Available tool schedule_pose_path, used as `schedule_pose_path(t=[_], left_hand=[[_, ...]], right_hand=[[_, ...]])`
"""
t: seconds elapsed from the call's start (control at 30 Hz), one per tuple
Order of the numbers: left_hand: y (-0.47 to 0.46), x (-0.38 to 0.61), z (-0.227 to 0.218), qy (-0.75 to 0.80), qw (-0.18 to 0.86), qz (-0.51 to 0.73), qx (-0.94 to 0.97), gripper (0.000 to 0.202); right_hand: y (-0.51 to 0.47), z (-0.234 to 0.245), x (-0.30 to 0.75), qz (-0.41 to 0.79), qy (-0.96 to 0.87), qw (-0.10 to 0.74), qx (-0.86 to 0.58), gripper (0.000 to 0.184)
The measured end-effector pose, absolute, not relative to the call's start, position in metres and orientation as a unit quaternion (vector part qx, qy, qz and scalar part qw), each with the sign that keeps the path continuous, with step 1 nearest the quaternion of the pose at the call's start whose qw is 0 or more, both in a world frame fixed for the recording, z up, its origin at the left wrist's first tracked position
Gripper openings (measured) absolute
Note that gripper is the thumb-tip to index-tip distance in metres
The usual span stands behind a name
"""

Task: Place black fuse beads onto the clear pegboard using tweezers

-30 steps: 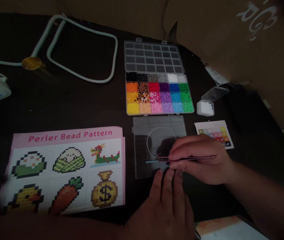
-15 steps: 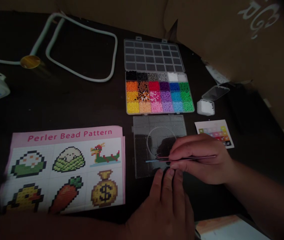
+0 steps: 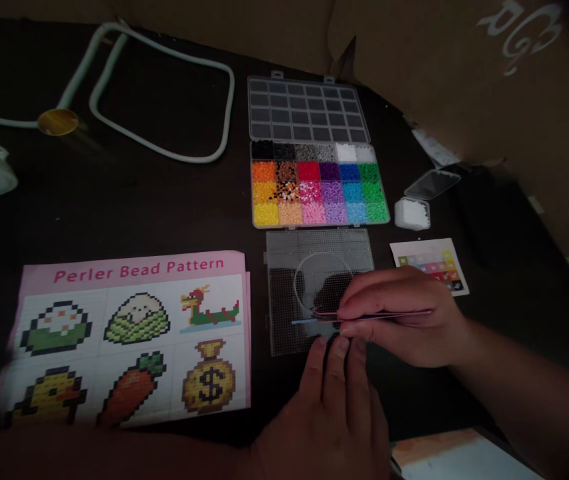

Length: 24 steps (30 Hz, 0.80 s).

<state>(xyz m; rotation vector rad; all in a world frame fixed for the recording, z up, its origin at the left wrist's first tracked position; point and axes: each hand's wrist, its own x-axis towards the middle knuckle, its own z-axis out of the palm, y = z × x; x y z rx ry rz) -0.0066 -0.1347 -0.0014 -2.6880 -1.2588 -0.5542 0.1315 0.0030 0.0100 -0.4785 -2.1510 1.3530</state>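
Pink tweezers [image 3: 389, 316] are pinched between the thumb and fingers of my right hand [image 3: 409, 317]. Their tips reach over the clear pegboard [image 3: 281, 243], at the right end of a short row of light-blue beads [image 3: 304, 322]. Whether a bead sits between the tips is too small to tell. My left hand [image 3: 331, 413] lies with fingers stretched out, fingertips at the pegboard's lower edge, just below the tweezers. My right hand covers the board's right side.
Behind the pegboard stands an open bead box [image 3: 319, 193] of many colours. A small box of white beads [image 3: 413, 213] and a colour card [image 3: 457, 267] are to the right. Left lie a Perler bead pattern sheet [image 3: 137, 267] and a bent white tube [image 3: 229, 100].
The tweezer tips have drawn slightly closer together near the bead row's right end. Both hands otherwise stay in place.
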Motion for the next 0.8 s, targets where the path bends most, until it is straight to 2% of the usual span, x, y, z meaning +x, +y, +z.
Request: schedule_pose_path(t=[0.8], left_hand=[[-0.1349, -0.0068, -0.002, -0.417, 0.057, -0.186, -0.888, 0.027]], right_hand=[[0.0025, 0.0119, 0.1319, 0.497, -0.807, 0.269, -0.171, 0.007]])
